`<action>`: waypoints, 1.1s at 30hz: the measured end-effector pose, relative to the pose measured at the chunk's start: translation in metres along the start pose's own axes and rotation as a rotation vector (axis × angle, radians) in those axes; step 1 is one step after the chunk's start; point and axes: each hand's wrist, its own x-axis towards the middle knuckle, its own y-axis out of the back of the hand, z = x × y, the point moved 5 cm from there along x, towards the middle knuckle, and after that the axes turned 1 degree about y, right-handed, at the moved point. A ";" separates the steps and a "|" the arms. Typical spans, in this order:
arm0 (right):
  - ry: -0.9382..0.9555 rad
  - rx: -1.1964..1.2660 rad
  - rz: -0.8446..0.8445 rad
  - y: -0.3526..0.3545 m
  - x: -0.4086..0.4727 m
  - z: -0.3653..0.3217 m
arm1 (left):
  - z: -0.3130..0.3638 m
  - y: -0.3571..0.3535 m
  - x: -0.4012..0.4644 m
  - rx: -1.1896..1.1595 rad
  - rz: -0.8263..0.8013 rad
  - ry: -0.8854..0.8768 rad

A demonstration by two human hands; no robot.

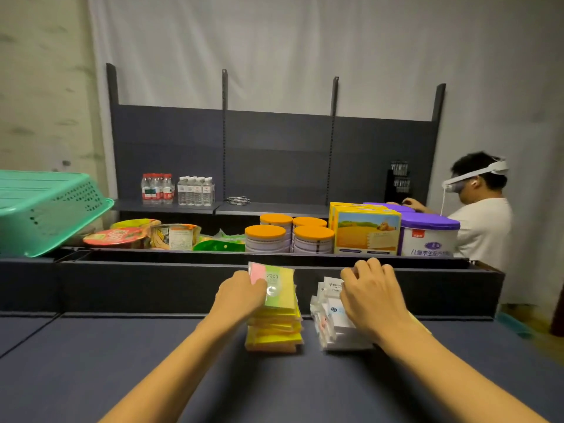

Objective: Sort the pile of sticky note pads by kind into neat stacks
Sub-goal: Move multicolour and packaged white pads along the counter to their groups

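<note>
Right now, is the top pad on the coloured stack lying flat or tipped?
Tipped. The top pad, held by the left hand, leans up at its far edge above the coloured stack.

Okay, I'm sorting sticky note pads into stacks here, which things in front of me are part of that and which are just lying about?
Part of the job:
coloured pad stack, left hand on it
white pad stack, right hand on it

Just lying about:
green basket
water bottles
noodle bowls
orange-lidded tins
yellow boxes
purple-lidded tin
</note>
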 end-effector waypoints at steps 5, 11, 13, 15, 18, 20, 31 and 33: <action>0.012 0.028 0.028 -0.002 -0.005 0.009 | 0.005 -0.007 0.005 0.091 0.012 -0.012; -0.011 0.066 0.056 0.002 -0.014 0.027 | 0.014 0.002 -0.004 0.133 0.156 -0.121; -0.015 0.080 0.070 0.006 -0.018 0.032 | 0.021 0.010 -0.015 0.160 0.252 -0.198; -0.007 0.100 0.084 0.011 -0.024 0.035 | 0.026 0.015 -0.027 0.222 0.317 -0.279; 0.013 0.135 0.119 0.021 -0.031 0.039 | 0.024 0.018 -0.045 0.313 0.341 -0.338; 0.019 0.157 0.130 0.026 -0.036 0.043 | 0.020 0.020 -0.056 0.345 0.347 -0.326; 0.033 0.231 0.033 0.030 -0.052 0.041 | 0.018 0.023 -0.080 0.262 0.362 -0.163; 0.038 0.221 0.010 0.026 -0.052 0.041 | 0.021 0.019 -0.069 0.222 0.347 -0.110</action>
